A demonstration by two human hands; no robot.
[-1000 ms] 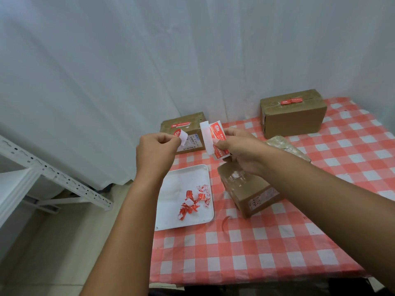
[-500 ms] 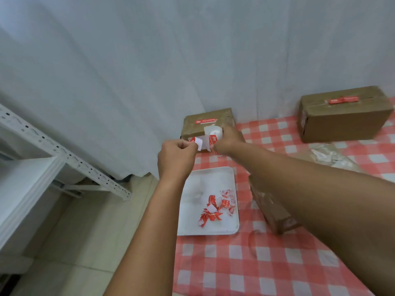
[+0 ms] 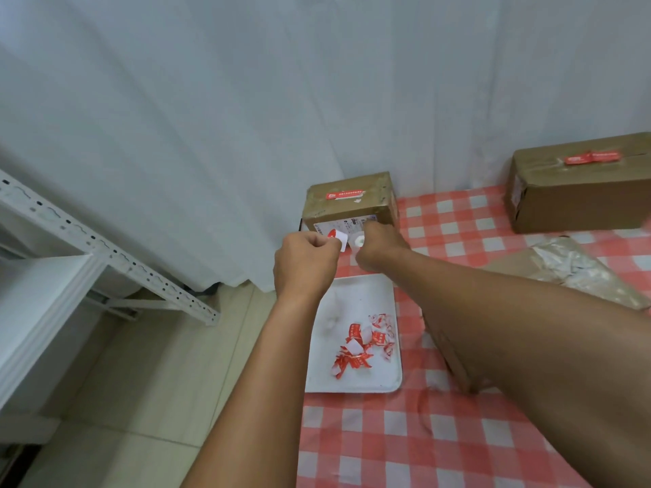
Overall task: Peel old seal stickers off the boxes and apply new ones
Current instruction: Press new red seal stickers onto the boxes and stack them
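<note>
New seal sticker [image 3: 337, 237], red and white, was pinched in the left hand [image 3: 304, 262], fingers curled on it, held in the air above the counter's [image 3: 440, 449] far left corner, just in front of the small box [image 3: 350, 202]. A second earlier this sticker was partly attached to its white backing slip; now it appeared free of the slip. The right hand [image 3: 378, 246] had closed round the slip [image 3: 357, 241], now crumpled, where before it held it flat and upright. Both hands had drawn closer together, almost touching, and sat further toward the far left corner than before; part of that shift was the camera turning left.

Judgement: peel of new sticker complete; next step is applying it, the slip being waste for the white tray [image 3: 352, 382], which already held a heap of torn red scraps [image 3: 363, 341]. Small box and the large box [image 3: 577, 191] at the far right edge each carried a red seal. A third box lay mostly hidden under the right forearm; seal state not visible.
</note>
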